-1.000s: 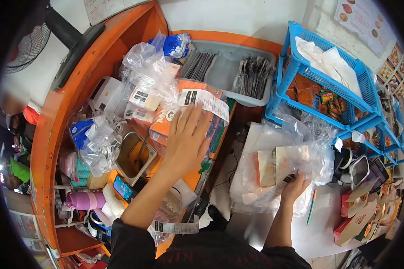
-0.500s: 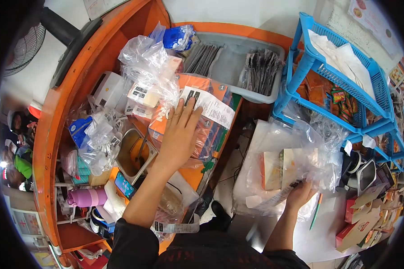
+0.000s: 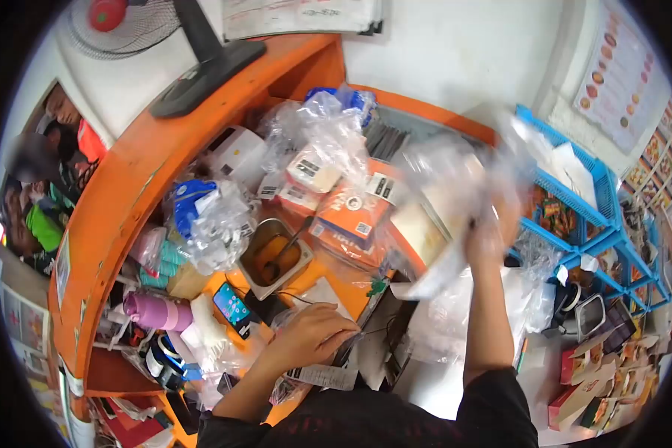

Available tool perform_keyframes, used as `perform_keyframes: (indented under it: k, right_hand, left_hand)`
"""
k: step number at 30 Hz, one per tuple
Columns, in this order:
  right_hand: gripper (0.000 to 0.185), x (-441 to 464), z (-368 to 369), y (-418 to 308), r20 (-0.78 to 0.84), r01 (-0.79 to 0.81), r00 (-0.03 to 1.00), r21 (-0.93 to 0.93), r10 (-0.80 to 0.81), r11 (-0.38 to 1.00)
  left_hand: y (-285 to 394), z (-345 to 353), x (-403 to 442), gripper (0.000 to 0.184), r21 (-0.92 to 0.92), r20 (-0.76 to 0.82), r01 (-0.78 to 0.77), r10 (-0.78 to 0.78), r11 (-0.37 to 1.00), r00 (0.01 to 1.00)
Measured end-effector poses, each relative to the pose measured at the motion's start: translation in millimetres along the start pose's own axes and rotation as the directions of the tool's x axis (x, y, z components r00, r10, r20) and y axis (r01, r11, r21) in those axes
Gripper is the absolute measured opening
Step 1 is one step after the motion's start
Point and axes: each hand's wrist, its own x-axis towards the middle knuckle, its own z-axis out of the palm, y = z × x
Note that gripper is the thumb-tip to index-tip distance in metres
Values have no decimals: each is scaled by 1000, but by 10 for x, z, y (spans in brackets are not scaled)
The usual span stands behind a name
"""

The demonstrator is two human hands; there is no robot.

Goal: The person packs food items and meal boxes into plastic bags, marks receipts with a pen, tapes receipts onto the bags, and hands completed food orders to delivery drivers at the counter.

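Observation:
My right hand (image 3: 491, 228), smeared by motion, grips the gathered top of a clear plastic bag (image 3: 437, 168). The bag hangs tilted, with a pale-topped, orange-sided box (image 3: 420, 230) inside and loose white paper beside it. Low over the orange counter, my left hand (image 3: 313, 337) has its fingers stretched out and holds nothing that I can see. A printed receipt (image 3: 322, 376) lies just below that hand. Beyond it stand bagged orange boxes (image 3: 349, 216) with labels on them.
A metal container (image 3: 275, 257) with orange sauce and a ladle stands on the counter beside a phone (image 3: 233, 305). Blue stacked baskets (image 3: 601, 239) hold packets at right. Open cardboard boxes (image 3: 586, 388) lie lower right; a fan (image 3: 209, 56) stands upper left.
My right hand has lifted the bag with its box off the right-hand surface and moved it up toward the middle. My left hand has left the orange boxes and drawn back toward me.

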Motion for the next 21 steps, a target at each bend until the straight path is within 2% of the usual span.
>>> perform_keyframes:
  k: [1,2,4,5,6,8,11,13,15,17,19,20,21]
  right_hand:
    - [31,259,240,-110,3,45,999,70,-45,997]
    - [32,430,544,-166,44,22,998,229,-33,973]
    - [38,754,848,-469,197,-80,980,402,-1,912]
    - [41,819,855,-633,302,-152,953,412,23,898]
    - [41,773,819,-700,298,-147,954,408,20,901]
    - [53,603,692,-828,253,-61,967,388,-42,920]
    - [50,232,-261,-937,254,-100,967,359,6,928]
    - [47,-291,-753,-783,467,-327,876,399,117,857]
    - [38,-938,-1225,-601,664,-479,706,191,247,857]
    - [31,-1561,-1612,-495,707,-653,588,128,393,747]
    - [30,-2019,-1985,-508,699,-802,401,-44,593,595]
    - [30,-2168,-2184,-515,666,-823,370,-89,648,561]
    - [31,-2270,-2384,-523,630,-828,287,-216,722,518]
  left_hand:
    - [13,-17,-94,12,2,-20,-3,3,1000,1000]
    - [18,-22,-188,12,5,-44,13,-13,1000,999]
    - [87,-43,-348,11,4,-70,29,-29,1000,997]
    - [140,-37,-410,12,1,-83,22,-22,1000,996]
    - [186,-38,-454,14,2,-95,11,-10,1000,995]
    - [287,-13,-543,14,-26,-104,-31,28,999,994]
    - [429,72,-693,13,-89,-57,-33,28,996,998]
    - [511,199,-714,12,-202,-23,-36,32,979,999]
    - [552,344,-697,12,-227,-10,-109,109,968,994]
    - [605,458,-630,12,-185,14,-206,212,961,977]
    - [607,566,-525,12,-203,87,-241,262,949,961]
    - [627,636,-471,13,-193,122,-246,272,950,955]
    - [675,698,-433,14,-180,146,-255,282,950,948]
